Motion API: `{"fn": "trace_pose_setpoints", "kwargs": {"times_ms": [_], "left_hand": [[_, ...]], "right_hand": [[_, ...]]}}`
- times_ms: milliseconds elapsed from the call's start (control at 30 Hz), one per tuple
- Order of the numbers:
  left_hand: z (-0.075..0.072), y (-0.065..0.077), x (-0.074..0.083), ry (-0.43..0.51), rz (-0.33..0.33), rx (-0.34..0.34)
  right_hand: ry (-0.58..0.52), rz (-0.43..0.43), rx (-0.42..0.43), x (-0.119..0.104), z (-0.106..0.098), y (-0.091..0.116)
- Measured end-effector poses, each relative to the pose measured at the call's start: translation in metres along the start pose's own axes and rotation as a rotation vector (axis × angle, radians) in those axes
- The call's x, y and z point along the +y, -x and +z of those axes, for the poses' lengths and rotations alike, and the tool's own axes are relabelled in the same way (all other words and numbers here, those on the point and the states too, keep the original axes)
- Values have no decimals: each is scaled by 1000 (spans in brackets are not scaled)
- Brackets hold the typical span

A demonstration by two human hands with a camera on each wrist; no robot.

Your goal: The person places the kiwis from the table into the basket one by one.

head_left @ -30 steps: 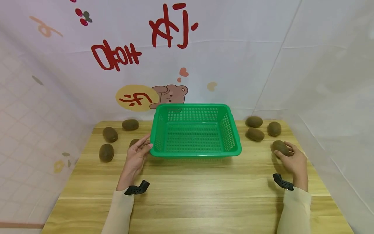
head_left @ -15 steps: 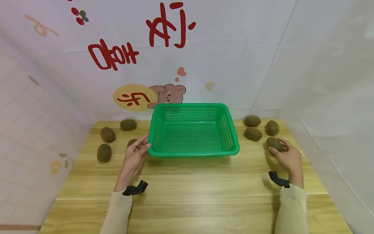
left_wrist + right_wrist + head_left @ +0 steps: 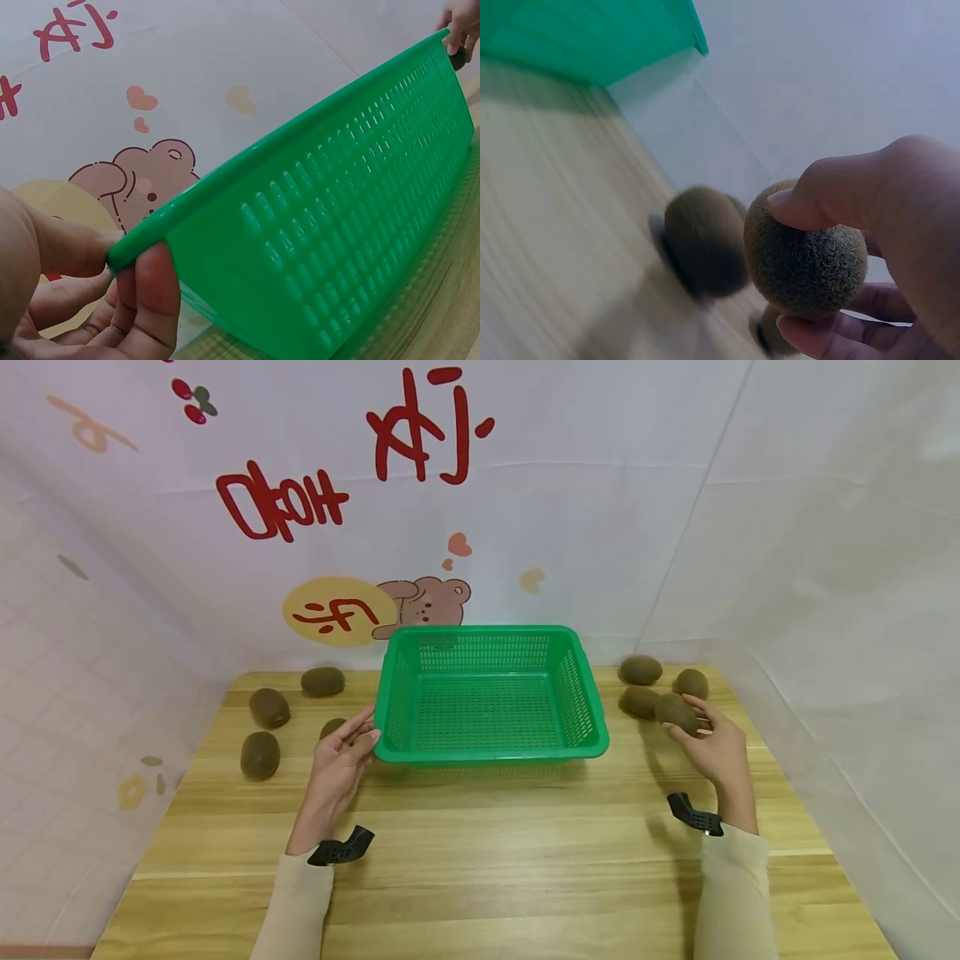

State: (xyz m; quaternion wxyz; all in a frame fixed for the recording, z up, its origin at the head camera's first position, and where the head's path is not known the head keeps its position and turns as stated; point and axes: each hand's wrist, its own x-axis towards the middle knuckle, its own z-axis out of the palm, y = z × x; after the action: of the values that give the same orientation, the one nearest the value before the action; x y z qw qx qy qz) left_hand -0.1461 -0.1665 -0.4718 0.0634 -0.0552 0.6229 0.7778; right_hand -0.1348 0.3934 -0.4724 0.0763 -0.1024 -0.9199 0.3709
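Note:
A green plastic basket with slotted walls stands at the middle of the table's back. My left hand pinches its front left corner by the rim; in the left wrist view thumb and fingers close on that rim. In my right hand is a brown fuzzy kiwi, held between thumb and fingers right of the basket. The right wrist view shows the held kiwi close up, raised off the wood. From the head it overlaps another kiwi lying behind it.
Two more kiwis, one by the back wall and one beside it, lie at the right. Several kiwis rest on the left, one partly hidden by my left hand. A printed cloth wall rises behind the table.
My right hand has lifted the kiwi and carried it left, toward the basket. The left hand keeps its grip on the basket's rim. The head view has shifted slightly.

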Motion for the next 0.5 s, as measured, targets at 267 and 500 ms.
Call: {"fn": "trace_pose_setpoints", "kwargs": {"times_ms": [267,500], "left_hand": [[0,0,1,-6,-3,0],[0,1,1,-8,-20,10]], "right_hand": [[-63,-57,7,-28,10,0],[-133,-89,11,-49,16,5]]}}
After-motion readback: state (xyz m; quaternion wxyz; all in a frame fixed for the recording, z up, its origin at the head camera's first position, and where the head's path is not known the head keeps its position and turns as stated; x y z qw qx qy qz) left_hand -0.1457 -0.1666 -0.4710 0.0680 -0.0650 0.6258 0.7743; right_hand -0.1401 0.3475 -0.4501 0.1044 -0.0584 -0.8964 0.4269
